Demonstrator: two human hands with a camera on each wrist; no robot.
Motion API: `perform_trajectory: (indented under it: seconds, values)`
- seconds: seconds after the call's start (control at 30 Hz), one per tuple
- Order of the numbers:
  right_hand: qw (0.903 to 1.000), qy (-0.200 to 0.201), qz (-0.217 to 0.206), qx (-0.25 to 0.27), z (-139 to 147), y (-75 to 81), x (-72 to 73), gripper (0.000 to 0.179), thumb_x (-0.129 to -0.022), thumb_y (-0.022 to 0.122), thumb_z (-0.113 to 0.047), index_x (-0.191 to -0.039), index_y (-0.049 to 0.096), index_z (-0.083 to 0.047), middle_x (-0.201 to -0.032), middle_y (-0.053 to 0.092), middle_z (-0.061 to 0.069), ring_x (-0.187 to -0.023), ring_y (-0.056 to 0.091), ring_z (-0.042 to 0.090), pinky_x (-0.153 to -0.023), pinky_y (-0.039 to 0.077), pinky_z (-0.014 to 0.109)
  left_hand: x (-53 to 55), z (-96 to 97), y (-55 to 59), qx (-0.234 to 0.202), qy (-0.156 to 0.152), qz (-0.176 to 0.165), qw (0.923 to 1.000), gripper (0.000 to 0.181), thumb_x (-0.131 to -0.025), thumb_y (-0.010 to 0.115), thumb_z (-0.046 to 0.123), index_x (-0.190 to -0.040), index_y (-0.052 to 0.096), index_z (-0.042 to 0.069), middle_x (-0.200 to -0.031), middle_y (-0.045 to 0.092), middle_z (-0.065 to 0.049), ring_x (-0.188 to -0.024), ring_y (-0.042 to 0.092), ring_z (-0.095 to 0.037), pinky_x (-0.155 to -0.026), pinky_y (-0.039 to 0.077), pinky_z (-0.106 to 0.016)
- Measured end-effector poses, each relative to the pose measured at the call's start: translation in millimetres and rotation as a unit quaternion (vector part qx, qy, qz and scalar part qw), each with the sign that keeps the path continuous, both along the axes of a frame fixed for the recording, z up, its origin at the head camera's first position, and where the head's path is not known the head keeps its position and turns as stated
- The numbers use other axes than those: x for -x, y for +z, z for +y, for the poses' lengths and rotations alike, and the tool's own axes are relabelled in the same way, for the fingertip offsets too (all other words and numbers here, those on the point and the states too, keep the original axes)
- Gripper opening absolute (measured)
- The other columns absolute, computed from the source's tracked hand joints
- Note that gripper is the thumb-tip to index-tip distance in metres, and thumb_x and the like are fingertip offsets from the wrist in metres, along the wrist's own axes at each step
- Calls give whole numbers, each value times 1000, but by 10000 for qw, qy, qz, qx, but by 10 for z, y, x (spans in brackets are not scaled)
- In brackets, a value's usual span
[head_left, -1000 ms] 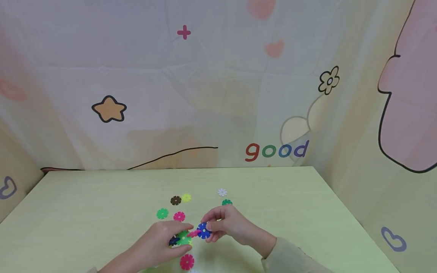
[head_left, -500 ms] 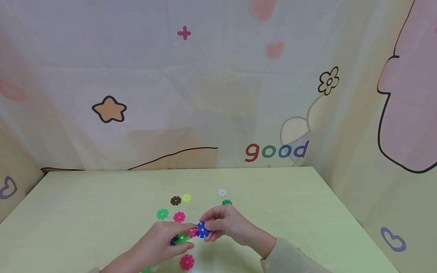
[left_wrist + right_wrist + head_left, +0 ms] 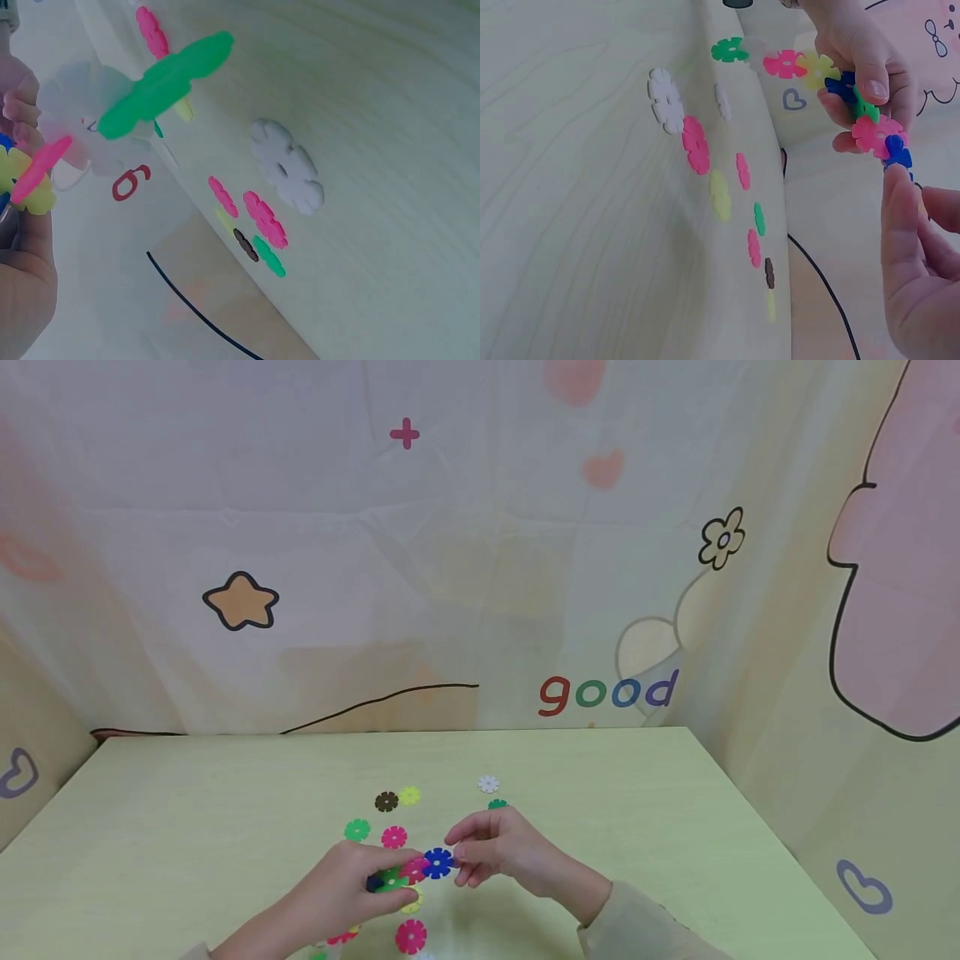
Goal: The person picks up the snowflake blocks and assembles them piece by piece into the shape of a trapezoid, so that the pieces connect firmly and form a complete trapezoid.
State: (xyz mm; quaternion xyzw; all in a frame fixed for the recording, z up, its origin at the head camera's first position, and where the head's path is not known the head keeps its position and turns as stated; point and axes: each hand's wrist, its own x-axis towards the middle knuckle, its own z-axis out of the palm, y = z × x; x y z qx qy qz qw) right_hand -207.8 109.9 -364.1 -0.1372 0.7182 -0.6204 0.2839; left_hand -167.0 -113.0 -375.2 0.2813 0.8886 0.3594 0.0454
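Observation:
My left hand (image 3: pixel 348 885) holds a chain of interlocking snowflake discs between thumb and fingers. At its near end a blue disc (image 3: pixel 437 863) joins a pink disc (image 3: pixel 413 870), followed by a green disc (image 3: pixel 392 881). In the right wrist view the chain runs on past the left hand through a yellow disc (image 3: pixel 819 69) and another pink disc (image 3: pixel 784 64) to a green end disc (image 3: pixel 729 49). My right hand (image 3: pixel 506 847) is beside the blue disc, its fingertips at the disc's edge and a gap showing between thumb and finger.
Loose discs lie on the table (image 3: pixel 225 810): brown (image 3: pixel 386 802), yellow (image 3: pixel 409 796), green (image 3: pixel 357 830), pink (image 3: pixel 393 837), white (image 3: pixel 488 784) and dark green (image 3: pixel 497 805), which the right hand partly covers. Another pink disc (image 3: pixel 411 937) lies nearer. A printed curtain (image 3: pixel 375 543) hangs behind.
The chain has shifted slightly left in my left hand, bringing the blue disc closer to it. My right thumb and fingers have loosened from the blue disc to its edge.

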Motion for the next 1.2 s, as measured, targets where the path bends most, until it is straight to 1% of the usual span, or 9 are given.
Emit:
perform_trajectory:
  seconds: [0.1, 0.2, 0.3, 0.53, 0.63, 0.87, 0.97, 1.07, 1.2]
  values:
    - [10000, 17, 57, 47, 19, -19, 14, 29, -83, 60, -8, -104, 54, 10, -74, 62, 4, -60, 63, 12, -61, 53, 28, 9, -24, -1, 43, 68, -55, 10000, 44, -76, 63, 46, -110, 63, 18, -67, 61, 15, -48, 42, 3, -45, 38, -15]
    - [9999, 39, 119, 1, 34, -46, 24, 25, -82, 59, -6, -102, 56, 8, -74, 62, 3, -61, 63, 12, -61, 53, 27, 13, -57, -5, 59, 93, 4, 9999, 45, -76, 61, 48, -109, 63, 19, -56, 52, 16, -45, 36, 3, -43, 35, -15]
    - [9996, 72, 209, -195, 40, -69, 27, 23, -82, 60, -7, -101, 57, 6, -74, 62, 3, -62, 63, 12, -61, 52, 26, 21, -98, -15, 67, 152, -33, 9999, 45, -75, 61, 50, -109, 63, 20, -56, 51, 15, -46, 37, 2, -43, 34, -16]
    - [9934, 311, 541, -967, 15, -136, 25, 23, -82, 61, -10, -102, 60, 2, -78, 62, 2, -66, 62, 14, -61, 51, 26, 39, -211, -16, 214, 526, -291, 9980, 45, -75, 61, 50, -110, 63, 23, -63, 55, 14, -55, 44, -3, -46, 36, -17]
    - [9880, 556, 740, -1238, -17, -190, 17, 19, -82, 61, -10, -98, 62, -1, -79, 63, 2, -65, 59, 14, -60, 49, 26, 38, -258, -14, 204, 665, -362, 9969, 45, -74, 62, 51, -110, 62, 24, -70, 58, 13, -57, 44, -4, -45, 36, -17]
    - [9704, 1219, 1054, -1798, -112, -285, -62, 14, -79, 64, -9, -92, 64, -7, -73, 59, -2, -67, 55, 11, -61, 46, 22, 17, -358, -9, 145, 772, -445, 9959, 44, -75, 62, 49, -111, 62, 23, -69, 57, 11, -55, 43, -3, -47, 37, -17]
    - [9626, 1486, 1066, -1998, -156, -317, -105, 14, -78, 65, -8, -92, 65, -8, -72, 59, -3, -67, 55, 9, -65, 45, 19, 12, -391, -9, 99, 830, -509, 9952, 44, -75, 62, 49, -110, 62, 22, -82, 64, 8, -62, 48, -5, -51, 40, -17]
    - [9542, 1696, 1104, -2203, -202, -346, -151, 14, -78, 65, -9, -93, 65, -10, -72, 59, -4, -68, 54, 7, -66, 44, 18, 16, -418, -15, 30, 896, -638, 9939, 44, -75, 63, 48, -110, 62, 22, -94, 66, 3, -74, 53, -8, -57, 43, -16]
    - [9434, 1896, 1225, -2431, -255, -385, -209, 16, -78, 65, -9, -94, 66, -12, -72, 58, -5, -67, 52, 5, -64, 43, 17, 21, -452, -27, -96, 934, -815, 9922, 44, -74, 64, 46, -110, 62, 19, -97, 66, 0, -78, 54, -11, -60, 46, -16]
